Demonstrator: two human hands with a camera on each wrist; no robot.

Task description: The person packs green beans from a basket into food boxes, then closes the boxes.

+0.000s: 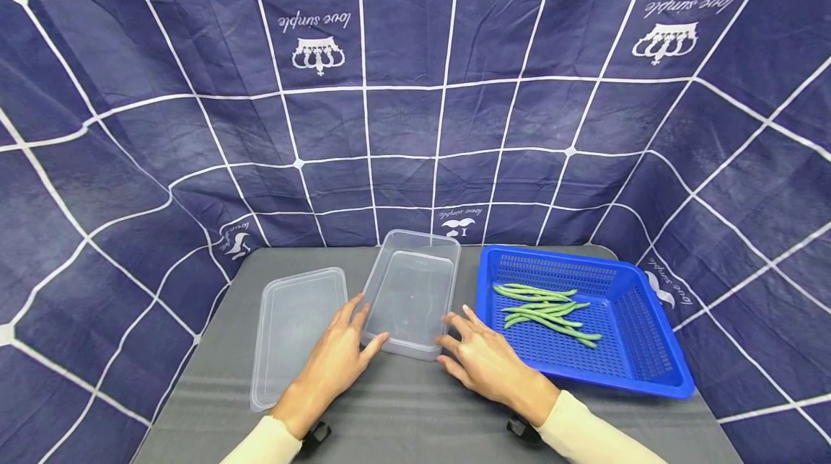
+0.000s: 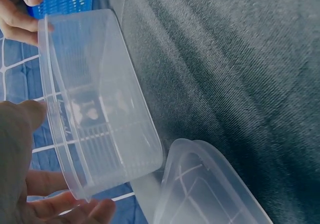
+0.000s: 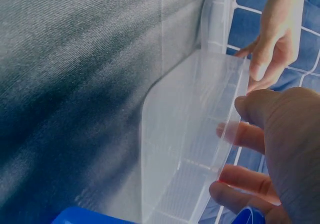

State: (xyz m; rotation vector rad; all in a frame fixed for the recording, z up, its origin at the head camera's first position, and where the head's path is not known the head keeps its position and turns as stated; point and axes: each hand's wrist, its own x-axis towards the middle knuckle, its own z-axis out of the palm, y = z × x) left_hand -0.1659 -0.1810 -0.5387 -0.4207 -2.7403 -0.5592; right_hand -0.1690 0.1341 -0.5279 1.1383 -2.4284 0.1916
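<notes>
A clear plastic container point(image 1: 415, 291) without its lid stands on the grey table between my two hands. My left hand point(image 1: 337, 345) is at its front left corner, with fingers spread along the left wall and the thumb by the front rim. On the other side, my right hand point(image 1: 483, 359) has its loosely bent fingers against or very near the right wall; exact contact is hard to tell. Both wrist views show the fingertips close to the container's rim. Left of it lies a flat translucent lid point(image 1: 295, 330), partly behind my left hand.
To the right stands a blue plastic basket point(image 1: 649, 377) holding several green beans point(image 1: 545, 312). A grey cloth point(image 1: 415, 413) covers the table. A dark blue curtain point(image 1: 402, 125) with white lines rises behind and at both sides.
</notes>
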